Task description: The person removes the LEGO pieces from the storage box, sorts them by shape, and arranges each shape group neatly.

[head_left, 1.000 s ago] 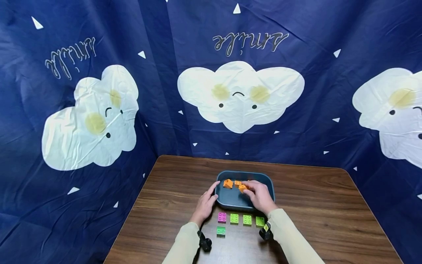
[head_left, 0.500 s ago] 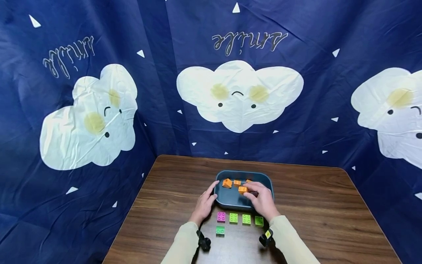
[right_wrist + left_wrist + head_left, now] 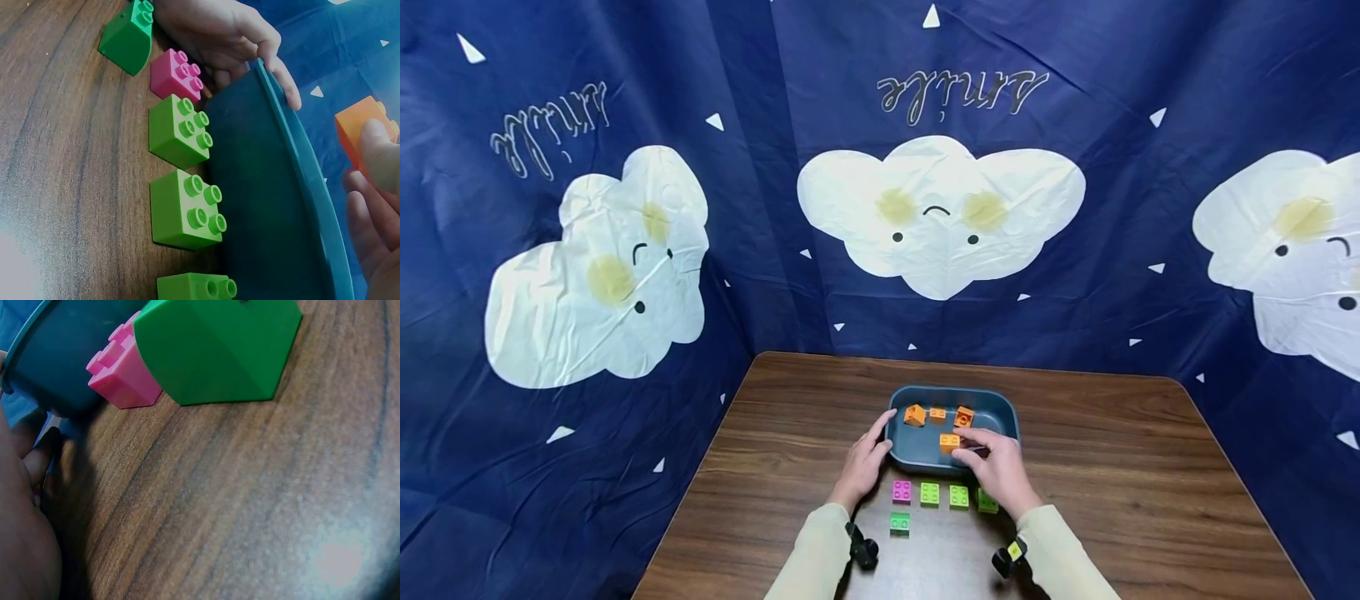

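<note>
From here I'm seeing someone who is wearing a long, plain top in pale cream, its left sleeve and right sleeve matching. Below the cuffs, the left hand and right hand are showing bare. A small, rounded black left camera is sitting by one cuff; a black right camera is sitting by the other, a yellow patch brightening its mount.

Orange brick, teal tray, cloud-patterned navy backdrop.

The right hand pinches an orange block (studs showing).
</note>
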{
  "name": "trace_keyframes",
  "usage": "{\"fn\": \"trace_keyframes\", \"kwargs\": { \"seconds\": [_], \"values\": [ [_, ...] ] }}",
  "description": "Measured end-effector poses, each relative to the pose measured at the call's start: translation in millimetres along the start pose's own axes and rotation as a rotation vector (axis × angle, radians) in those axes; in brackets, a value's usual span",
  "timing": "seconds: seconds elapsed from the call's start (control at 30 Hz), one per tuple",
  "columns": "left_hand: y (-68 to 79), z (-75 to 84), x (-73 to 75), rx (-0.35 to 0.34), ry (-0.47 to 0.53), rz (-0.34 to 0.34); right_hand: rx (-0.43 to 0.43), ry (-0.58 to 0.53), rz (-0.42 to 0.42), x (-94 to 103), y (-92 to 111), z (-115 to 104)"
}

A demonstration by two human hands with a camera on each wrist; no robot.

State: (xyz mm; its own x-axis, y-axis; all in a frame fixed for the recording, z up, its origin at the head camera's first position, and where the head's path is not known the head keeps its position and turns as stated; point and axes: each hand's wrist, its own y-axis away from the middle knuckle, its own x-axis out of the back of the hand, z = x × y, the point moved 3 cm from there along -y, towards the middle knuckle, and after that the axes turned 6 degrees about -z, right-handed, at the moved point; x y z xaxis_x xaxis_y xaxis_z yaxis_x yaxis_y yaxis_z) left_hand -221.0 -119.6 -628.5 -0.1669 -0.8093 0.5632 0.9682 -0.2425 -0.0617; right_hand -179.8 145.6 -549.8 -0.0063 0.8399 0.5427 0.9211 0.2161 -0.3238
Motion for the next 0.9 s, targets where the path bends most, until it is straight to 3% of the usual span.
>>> {"fn": "trace_keyframes", "kwargs": {
  "seconds": [0.67,0.9],
  "values": [
    [-1.4,-1.2,0.0,-0.011,0.016,0.008,0.047,-0.012,0.074,0.4,26,-12],
    [-1.0,-1.8,-0.2,-0.011,0.024,-0.005,-0.008,-0.051,0.052,-8.2,38,-13]
  ]
}}
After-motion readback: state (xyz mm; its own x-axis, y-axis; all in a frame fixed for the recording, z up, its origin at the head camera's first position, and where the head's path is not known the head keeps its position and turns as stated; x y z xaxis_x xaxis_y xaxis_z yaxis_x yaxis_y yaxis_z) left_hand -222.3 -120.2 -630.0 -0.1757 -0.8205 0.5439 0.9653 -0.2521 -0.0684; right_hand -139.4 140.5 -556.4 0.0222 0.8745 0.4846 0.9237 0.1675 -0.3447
